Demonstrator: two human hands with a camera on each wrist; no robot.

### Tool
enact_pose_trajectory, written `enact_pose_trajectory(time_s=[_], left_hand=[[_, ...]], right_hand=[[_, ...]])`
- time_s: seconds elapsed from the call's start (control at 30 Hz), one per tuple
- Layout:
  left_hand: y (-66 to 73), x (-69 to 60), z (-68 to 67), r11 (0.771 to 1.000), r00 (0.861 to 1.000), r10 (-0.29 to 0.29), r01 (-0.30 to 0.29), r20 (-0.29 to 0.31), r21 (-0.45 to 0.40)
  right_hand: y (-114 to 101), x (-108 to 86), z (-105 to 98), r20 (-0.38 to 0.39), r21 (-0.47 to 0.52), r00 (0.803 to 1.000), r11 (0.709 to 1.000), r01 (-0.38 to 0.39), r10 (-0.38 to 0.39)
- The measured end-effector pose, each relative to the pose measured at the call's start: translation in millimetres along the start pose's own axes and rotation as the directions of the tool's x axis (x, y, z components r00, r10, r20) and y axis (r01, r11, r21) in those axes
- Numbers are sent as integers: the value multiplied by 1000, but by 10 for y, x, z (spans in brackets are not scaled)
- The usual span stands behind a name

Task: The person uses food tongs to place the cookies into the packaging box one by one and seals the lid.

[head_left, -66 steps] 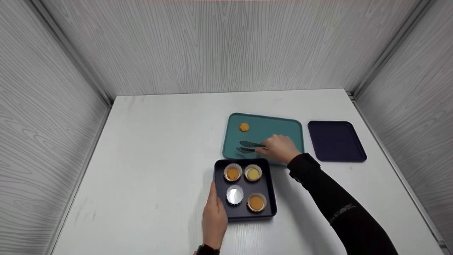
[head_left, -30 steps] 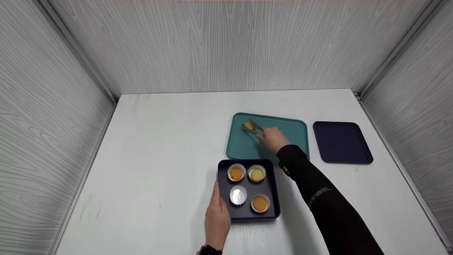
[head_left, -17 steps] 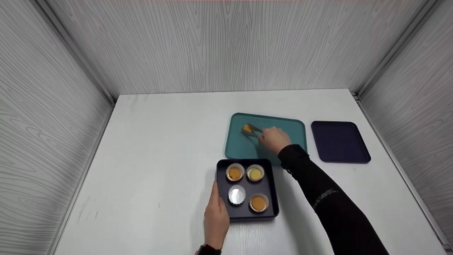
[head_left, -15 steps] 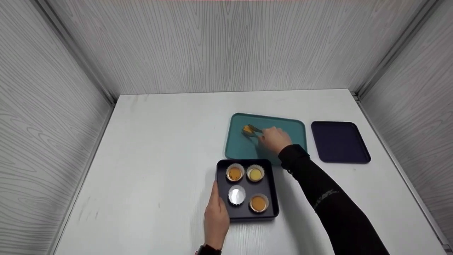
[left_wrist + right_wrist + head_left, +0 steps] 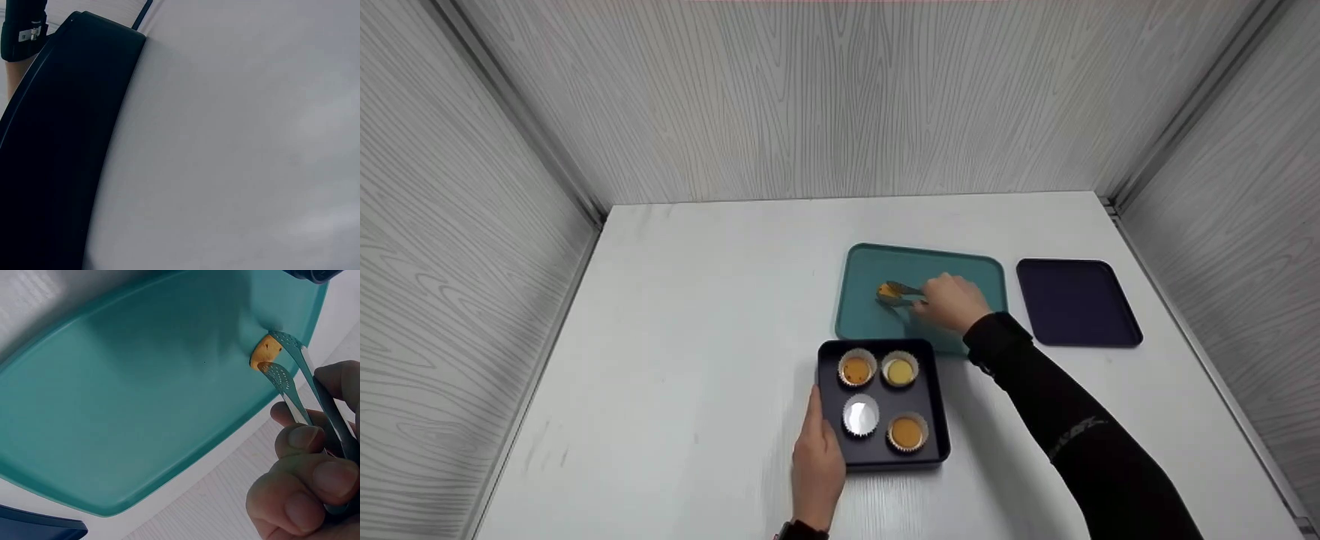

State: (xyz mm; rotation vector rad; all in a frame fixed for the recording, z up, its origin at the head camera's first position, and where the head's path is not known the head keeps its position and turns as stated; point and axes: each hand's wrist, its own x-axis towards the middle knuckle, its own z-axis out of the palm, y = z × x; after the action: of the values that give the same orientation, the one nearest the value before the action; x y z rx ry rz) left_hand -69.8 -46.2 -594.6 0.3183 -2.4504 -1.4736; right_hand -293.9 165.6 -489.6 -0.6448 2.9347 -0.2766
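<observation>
My right hand (image 5: 952, 300) grips a pair of dark tongs (image 5: 284, 377) with perforated tips. Between the tips sits a small round cookie (image 5: 265, 352) with dark spots, over the teal tray (image 5: 140, 410); whether it is off the surface I cannot tell. My left hand (image 5: 817, 465) rests along the left wall of a dark square pan (image 5: 877, 450), its visible fingers straight. In the pan stand paper-lined cups: a spotted orange cookie (image 5: 855, 370) back left, a pale yellow round (image 5: 900, 371) back right, a plain orange round (image 5: 907, 432) front right. The front left cup (image 5: 860, 415) holds nothing.
A dark purple tray (image 5: 1080, 304) lies to the right of the teal one. The pan stands right against the teal tray's front edge. Grey wood-grain walls (image 5: 810, 97) close in the white table (image 5: 697, 337) at the back and both sides.
My right hand moved the tongs to the cookie at the teal tray's back left and took it between the tips. It then drew the cookie a little toward the pan. My left hand stayed put.
</observation>
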Motion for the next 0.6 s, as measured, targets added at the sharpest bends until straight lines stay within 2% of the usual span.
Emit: enact_pose_trajectory(time_s=[0.33, 0.6], left_hand=[[9, 7, -4, 1000, 1000, -17, 17, 5, -9], [19, 7, -1, 1000, 1000, -17, 17, -5, 11]], right_hand=[[64, -112, 138, -77, 29, 996, 998, 54, -52], [95, -124, 183, -118, -2, 991, 998, 60, -60]])
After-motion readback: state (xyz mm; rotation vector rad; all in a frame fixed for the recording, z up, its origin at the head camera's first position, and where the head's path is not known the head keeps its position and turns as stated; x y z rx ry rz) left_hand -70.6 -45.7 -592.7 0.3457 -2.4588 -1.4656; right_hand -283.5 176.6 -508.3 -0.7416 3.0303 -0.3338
